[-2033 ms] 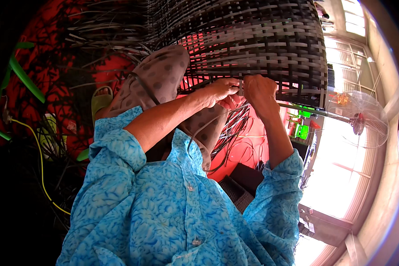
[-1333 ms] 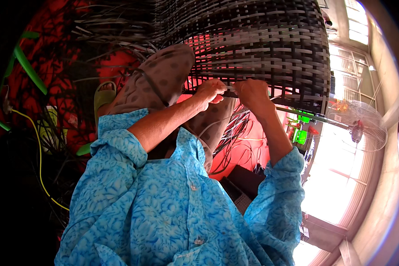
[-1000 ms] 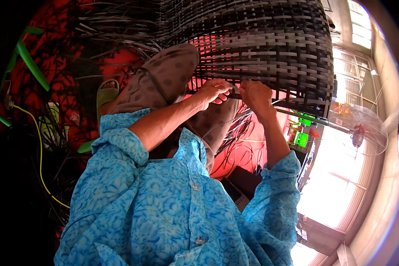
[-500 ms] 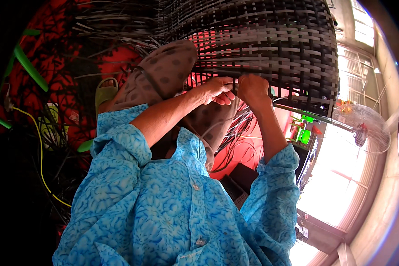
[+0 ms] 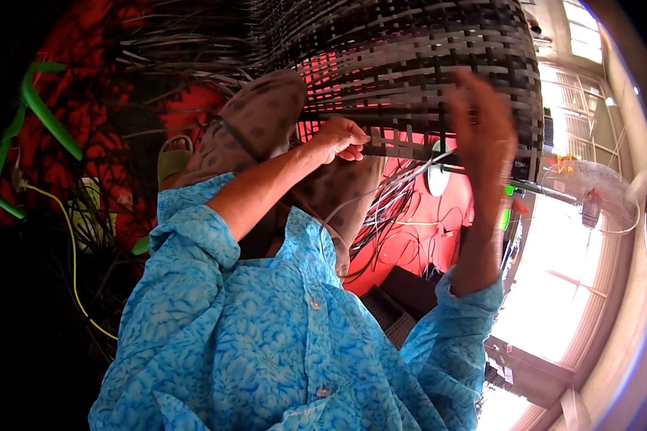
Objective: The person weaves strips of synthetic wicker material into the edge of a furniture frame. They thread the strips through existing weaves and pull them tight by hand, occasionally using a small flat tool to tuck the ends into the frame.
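A large panel of dark flat plastic strips (image 5: pixel 417 79), woven in a grid, fills the upper middle. At its near edge my left hand (image 5: pixel 341 140) is closed in a pinch on a strip of the weave, close above my knee. My right hand (image 5: pixel 482 126) is lifted in front of the panel's right part, its fingers pointing up and smeared by motion; what it holds, if anything, cannot be made out. Loose strip ends (image 5: pixel 388 208) hang in a bunch below the near edge, beside my leg, and one pale strip reaches toward my right wrist.
Cut strips lie scattered over the red floor (image 5: pixel 194 100) at left, with a green strap (image 5: pixel 50 122) and yellow cord (image 5: pixel 72 251). My sandal (image 5: pixel 174 154) is by the panel. A standing fan (image 5: pixel 589 197) is at right, near bright windows. A dark box (image 5: pixel 410 291) sits by my right elbow.
My right hand has left the spot beside my left hand and swung to the right and up. My left hand stays at the panel's edge, shifted slightly left.
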{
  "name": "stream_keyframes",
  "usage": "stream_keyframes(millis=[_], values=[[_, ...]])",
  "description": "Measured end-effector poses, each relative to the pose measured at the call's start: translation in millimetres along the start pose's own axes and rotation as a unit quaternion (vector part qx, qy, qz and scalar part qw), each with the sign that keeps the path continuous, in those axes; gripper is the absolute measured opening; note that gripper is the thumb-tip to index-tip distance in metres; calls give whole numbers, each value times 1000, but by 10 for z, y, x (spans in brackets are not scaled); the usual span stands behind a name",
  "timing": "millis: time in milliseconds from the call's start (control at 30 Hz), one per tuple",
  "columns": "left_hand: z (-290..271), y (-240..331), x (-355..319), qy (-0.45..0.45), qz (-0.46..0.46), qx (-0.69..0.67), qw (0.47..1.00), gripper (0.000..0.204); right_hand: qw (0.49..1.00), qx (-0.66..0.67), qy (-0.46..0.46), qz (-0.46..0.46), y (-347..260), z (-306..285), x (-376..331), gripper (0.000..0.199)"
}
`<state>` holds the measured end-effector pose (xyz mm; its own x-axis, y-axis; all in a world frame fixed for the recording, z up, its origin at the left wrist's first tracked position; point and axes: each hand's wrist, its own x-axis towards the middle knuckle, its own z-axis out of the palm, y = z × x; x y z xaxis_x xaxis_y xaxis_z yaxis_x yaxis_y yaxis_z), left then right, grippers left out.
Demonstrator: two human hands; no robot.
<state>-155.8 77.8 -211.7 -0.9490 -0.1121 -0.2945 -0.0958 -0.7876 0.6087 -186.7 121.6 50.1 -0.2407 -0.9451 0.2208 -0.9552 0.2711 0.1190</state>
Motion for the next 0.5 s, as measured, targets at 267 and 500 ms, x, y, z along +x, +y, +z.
stream_keyframes(millis=[267, 500], values=[[-1305, 675, -727, 51, 169, 179, 968, 11, 981, -163, 87, -52, 484, -315, 92, 42], [-4034, 976, -2471, 427, 93, 352, 828, 8, 998, -55, 19, -25, 796, -576, 25, 39]])
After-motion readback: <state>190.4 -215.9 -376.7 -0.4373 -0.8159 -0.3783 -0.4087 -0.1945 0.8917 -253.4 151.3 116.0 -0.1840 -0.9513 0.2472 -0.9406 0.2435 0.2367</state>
